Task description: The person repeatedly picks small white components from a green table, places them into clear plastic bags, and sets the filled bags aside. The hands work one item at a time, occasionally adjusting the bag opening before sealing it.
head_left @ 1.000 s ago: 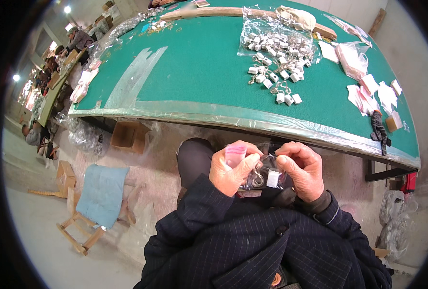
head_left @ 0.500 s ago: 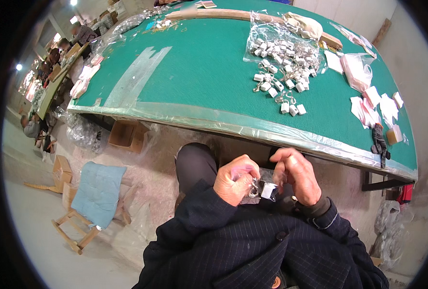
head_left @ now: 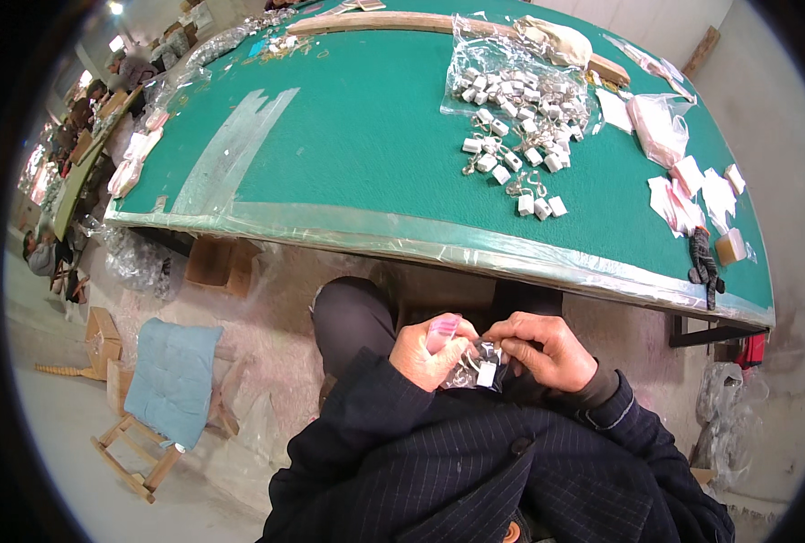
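Over my lap, my left hand (head_left: 422, 356) grips a small clear plastic bag (head_left: 460, 375). A small white block (head_left: 487, 374) and shiny metal links show in or against the bag. Something pink (head_left: 440, 333), perhaps a slip, lies against the left fingers. My right hand (head_left: 552, 355) is closed, thumb and finger pinched at the bag's upper right edge. On the green table ahead lies a heap of white blocks (head_left: 529, 118) with metal chains, partly inside a large clear bag (head_left: 461, 63). A few blocks (head_left: 541, 208) lie apart, closer to me.
The table's front edge (head_left: 402, 240) is covered with clear tape. At the right lie a dark glove (head_left: 703, 267), papers (head_left: 674, 206) and a plastic bag (head_left: 661, 127). A wooden chair with a blue cushion (head_left: 174, 366) stands on the left; a cardboard box (head_left: 221, 264) sits under the table.
My right hand has moved left and down, its raised fingers now closing on the bag's edge. The left hand and bag have shifted slightly left as the view moved.
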A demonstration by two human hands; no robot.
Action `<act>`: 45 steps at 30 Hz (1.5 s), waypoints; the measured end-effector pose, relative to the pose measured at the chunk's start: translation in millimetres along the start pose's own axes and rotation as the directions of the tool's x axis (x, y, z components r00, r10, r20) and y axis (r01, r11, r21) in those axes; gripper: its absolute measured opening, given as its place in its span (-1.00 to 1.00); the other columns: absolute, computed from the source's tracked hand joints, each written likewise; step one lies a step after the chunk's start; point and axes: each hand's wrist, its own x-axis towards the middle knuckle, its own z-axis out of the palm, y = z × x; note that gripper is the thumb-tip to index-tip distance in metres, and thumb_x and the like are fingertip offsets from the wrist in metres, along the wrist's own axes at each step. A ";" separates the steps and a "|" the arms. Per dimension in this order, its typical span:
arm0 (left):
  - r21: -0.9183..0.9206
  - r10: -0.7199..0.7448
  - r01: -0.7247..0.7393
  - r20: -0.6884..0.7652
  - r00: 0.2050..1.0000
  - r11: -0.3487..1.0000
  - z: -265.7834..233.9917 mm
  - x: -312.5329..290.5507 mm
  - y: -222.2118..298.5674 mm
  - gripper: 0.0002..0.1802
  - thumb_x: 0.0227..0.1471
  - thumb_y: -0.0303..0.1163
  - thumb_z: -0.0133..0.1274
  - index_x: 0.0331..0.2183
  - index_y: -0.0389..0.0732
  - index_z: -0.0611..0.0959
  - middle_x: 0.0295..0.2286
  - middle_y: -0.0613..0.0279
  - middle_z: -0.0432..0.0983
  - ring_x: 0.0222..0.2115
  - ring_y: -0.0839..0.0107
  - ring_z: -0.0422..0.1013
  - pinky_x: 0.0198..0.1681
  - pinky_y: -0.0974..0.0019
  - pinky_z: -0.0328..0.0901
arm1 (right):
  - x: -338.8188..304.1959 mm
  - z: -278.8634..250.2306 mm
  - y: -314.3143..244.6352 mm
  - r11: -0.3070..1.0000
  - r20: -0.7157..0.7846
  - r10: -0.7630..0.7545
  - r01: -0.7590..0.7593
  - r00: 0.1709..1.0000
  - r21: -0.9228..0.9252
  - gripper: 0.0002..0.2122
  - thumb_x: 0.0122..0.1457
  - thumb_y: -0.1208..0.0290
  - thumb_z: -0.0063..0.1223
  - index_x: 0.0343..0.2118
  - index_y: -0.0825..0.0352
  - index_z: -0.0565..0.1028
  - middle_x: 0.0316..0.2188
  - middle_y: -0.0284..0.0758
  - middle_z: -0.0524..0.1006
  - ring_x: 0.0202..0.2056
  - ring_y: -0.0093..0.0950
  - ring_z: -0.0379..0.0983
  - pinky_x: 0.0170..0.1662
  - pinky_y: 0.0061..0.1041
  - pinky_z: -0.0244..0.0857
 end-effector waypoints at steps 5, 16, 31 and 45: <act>-0.012 0.016 -0.017 -0.069 0.997 1.000 0.9 5.6 0.6 -0.75 0.16 -0.38 0.01 -0.14 -0.27 0.53 -0.39 0.22 0.60 -0.63 0.70 0.26 -0.60 0.58 0.16 | 0.7 -7.2 -0.3 0.998 -0.078 0.067 -0.068 0.995 -0.012 -0.83 0.21 0.65 -0.09 -0.18 0.45 0.50 -0.42 -0.36 0.48 -0.52 -0.67 0.40 -0.46 -0.67 0.29; -0.363 0.318 -0.427 -0.323 0.891 0.828 -48.2 -0.6 42.5 -0.67 0.20 -0.31 -0.05 -0.10 -0.34 0.44 -0.73 0.46 0.14 -0.77 0.69 0.04 -0.76 0.56 -0.01 | 4.4 -13.8 0.0 0.998 -0.285 0.028 -0.010 0.958 0.062 -0.85 0.20 0.62 -0.05 -0.20 0.45 0.51 -0.49 -0.39 0.52 -0.54 -0.70 0.39 -0.49 -0.71 0.30; -0.443 0.324 -0.389 -0.217 0.921 0.808 -24.3 -3.5 45.7 -0.59 0.23 -0.17 -0.08 -0.12 -0.37 0.42 -0.70 0.42 0.18 -0.68 0.64 0.13 -0.65 0.52 0.13 | -11.6 -7.8 -50.7 0.886 0.261 -0.051 -0.076 0.964 0.456 -0.49 0.28 0.34 -0.10 0.21 0.50 0.14 0.05 -0.07 0.38 0.01 -0.32 0.39 0.01 -0.38 0.29; -0.539 0.284 -0.219 0.039 0.958 0.814 30.8 2.2 41.3 -0.58 0.22 -0.08 -0.08 -0.09 -0.24 0.43 -0.04 0.07 0.38 -0.07 0.35 0.37 -0.04 0.22 0.30 | -33.3 -2.6 -81.4 0.950 -0.212 0.015 0.052 0.977 0.307 -0.88 0.09 0.54 0.19 -0.51 0.34 0.45 -0.56 -0.46 0.47 -0.50 -0.73 0.36 -0.46 -0.66 0.24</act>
